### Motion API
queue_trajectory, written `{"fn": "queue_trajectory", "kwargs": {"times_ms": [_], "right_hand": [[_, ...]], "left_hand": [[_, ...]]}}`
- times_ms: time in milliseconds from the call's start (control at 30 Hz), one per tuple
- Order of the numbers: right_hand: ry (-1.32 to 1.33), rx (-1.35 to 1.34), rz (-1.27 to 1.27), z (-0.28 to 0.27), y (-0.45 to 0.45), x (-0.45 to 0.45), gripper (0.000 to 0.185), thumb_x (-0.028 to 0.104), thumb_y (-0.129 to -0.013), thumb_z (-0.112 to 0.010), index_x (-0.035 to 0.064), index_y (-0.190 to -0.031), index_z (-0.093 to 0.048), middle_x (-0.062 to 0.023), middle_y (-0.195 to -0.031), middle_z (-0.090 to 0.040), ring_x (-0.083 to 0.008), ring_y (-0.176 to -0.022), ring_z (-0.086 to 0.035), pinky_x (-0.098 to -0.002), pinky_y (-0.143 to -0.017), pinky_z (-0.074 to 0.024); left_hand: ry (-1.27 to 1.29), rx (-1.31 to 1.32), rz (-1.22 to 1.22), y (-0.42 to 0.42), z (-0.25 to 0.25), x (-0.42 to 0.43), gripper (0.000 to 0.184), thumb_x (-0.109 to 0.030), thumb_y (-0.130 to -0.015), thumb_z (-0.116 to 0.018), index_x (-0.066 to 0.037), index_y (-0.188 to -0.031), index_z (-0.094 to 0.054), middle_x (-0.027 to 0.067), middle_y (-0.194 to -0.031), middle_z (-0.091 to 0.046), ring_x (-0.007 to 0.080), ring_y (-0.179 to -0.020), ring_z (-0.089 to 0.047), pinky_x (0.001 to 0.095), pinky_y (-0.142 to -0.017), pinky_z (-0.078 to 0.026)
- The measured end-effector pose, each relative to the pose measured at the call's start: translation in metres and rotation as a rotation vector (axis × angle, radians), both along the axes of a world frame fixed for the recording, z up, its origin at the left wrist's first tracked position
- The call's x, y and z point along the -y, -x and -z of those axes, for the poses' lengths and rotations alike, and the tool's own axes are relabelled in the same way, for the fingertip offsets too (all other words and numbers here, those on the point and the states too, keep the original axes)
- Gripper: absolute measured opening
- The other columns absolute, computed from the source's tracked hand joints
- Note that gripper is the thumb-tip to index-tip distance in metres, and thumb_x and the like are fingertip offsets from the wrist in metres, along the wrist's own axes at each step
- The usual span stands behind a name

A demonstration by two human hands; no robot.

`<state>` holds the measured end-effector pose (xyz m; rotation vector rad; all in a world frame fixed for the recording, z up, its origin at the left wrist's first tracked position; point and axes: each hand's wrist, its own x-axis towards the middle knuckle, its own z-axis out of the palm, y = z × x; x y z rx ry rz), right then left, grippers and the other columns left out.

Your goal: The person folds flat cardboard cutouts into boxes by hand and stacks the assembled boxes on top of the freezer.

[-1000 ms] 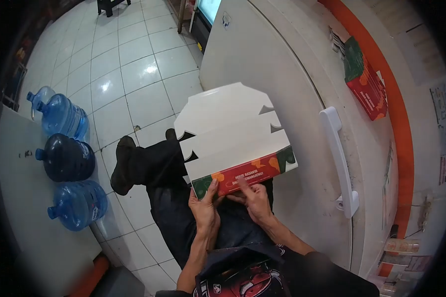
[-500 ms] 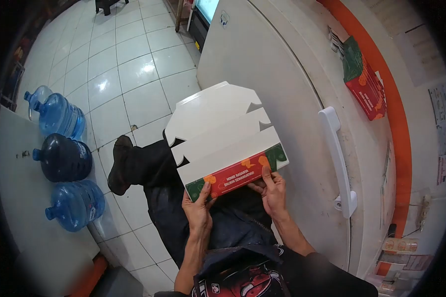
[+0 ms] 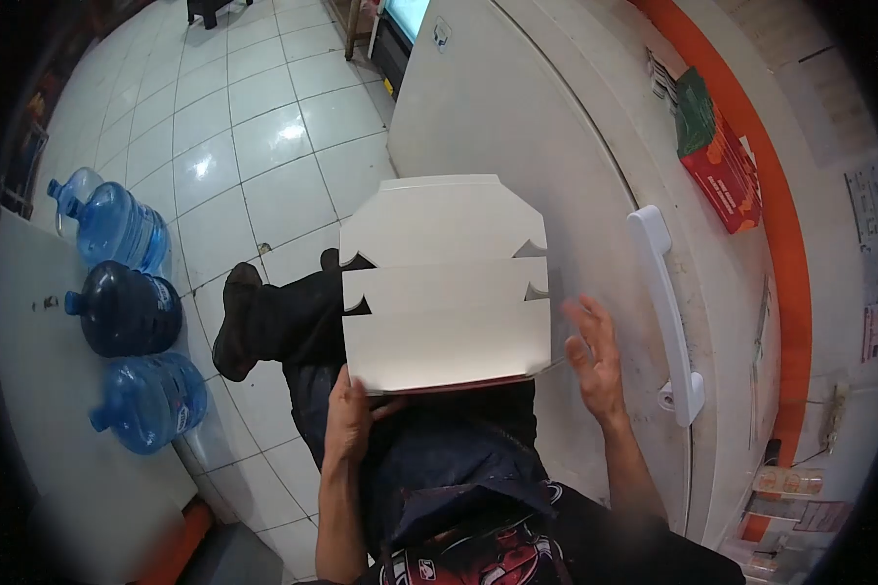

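Observation:
A white die-cut cardboard box blank (image 3: 446, 292) lies over my lap, with cut-off far corners and dark notches along both sides. Crease lines run across it, and a thin red edge shows along its near side. My left hand (image 3: 351, 414) grips the near left corner, the thumb by the edge and other fingers partly hidden at the underside. Apart from the cardboard, to its right, my right hand (image 3: 598, 366) is open and holds nothing, its fingers spread and slightly blurred.
A white freezer-like cabinet with a white handle (image 3: 668, 317) stands close on the right. On top sits a stack of red and green printed cardboard (image 3: 720, 156). Blue water gallons (image 3: 151, 402) lie at the left beside the tiled floor (image 3: 205, 166).
The blank has turned squarer to me, and its red and green printed strip has gone out of sight at the near edge. My right hand has let go and moved right.

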<state>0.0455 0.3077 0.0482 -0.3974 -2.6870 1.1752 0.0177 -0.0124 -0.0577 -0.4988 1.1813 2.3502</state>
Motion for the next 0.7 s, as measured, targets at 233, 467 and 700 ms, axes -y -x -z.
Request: {"fn": "queue_trajectory", "kwargs": {"times_ms": [233,467,700], "right_hand": [[-0.364,0.394,-0.646,-0.020,-0.024,-0.005,0.027,0.037,-0.085,-0.083,0.0172,-0.103,-0.080,-0.0053,-0.121,-0.073,-0.0280,-0.135,-0.055,-0.0574,-0.122,-0.0282],[-0.265,0.434,-0.683,-0.015,-0.008,0.014,0.048,0.043,-0.083,-0.083,0.0134,-0.119,-0.074,-0.0043,-0.116,-0.073,-0.0223,-0.116,-0.066,-0.0550,-0.119,-0.0328],[-0.245,0.446,-0.810,-0.016,0.010,0.018,0.051,0.050,-0.087,-0.077,0.0151,-0.123,-0.072,-0.0078,-0.114,-0.073,-0.0245,-0.112,-0.067,-0.0537,-0.117,-0.0360]], "left_hand": [[0.023,0.078,0.042,0.006,0.007,0.023,0.051,-0.032,-0.101,-0.061,-0.005,-0.142,-0.049,0.0104,-0.127,-0.064,0.0181,-0.113,-0.064,0.0314,-0.089,-0.054],[0.091,0.004,0.048,0.000,0.009,0.022,0.067,-0.025,-0.090,-0.075,-0.002,-0.146,-0.045,0.0134,-0.128,-0.062,0.0225,-0.116,-0.063,0.0395,-0.103,-0.049],[-0.012,0.002,-0.009,0.000,0.001,0.021,0.067,-0.021,-0.092,-0.076,-0.004,-0.148,-0.044,0.0128,-0.130,-0.065,0.0195,-0.112,-0.067,0.0327,-0.099,-0.051]]}}
